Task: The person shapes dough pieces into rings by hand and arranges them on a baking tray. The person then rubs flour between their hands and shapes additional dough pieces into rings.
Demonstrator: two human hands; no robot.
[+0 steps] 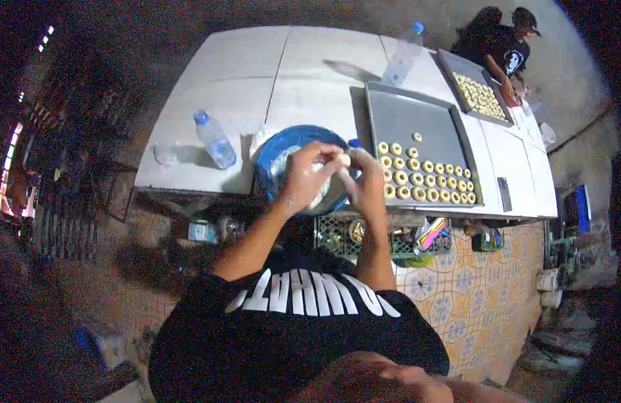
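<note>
Over a blue basin (270,149) at the table's near edge, my two hands meet. A small pale lump of dough (343,160) shows between the fingertips of my left hand (305,176) and my right hand (366,183); both are closed on it. Pale dough (322,193) lies inside the basin, partly hidden by my hands. Just to the right rests a large metal tray (414,111). Small dough rings (418,178) stand in rows across its near part, and its far part is bare metal.
A blue-capped plastic bottle (216,141) and a clear cup (166,153) stand on the left of the white table (230,64). Another bottle (401,59) stands behind the tray. At far right, a person (508,54) works by a second filled tray (498,113). Crates (337,236) sit below the table.
</note>
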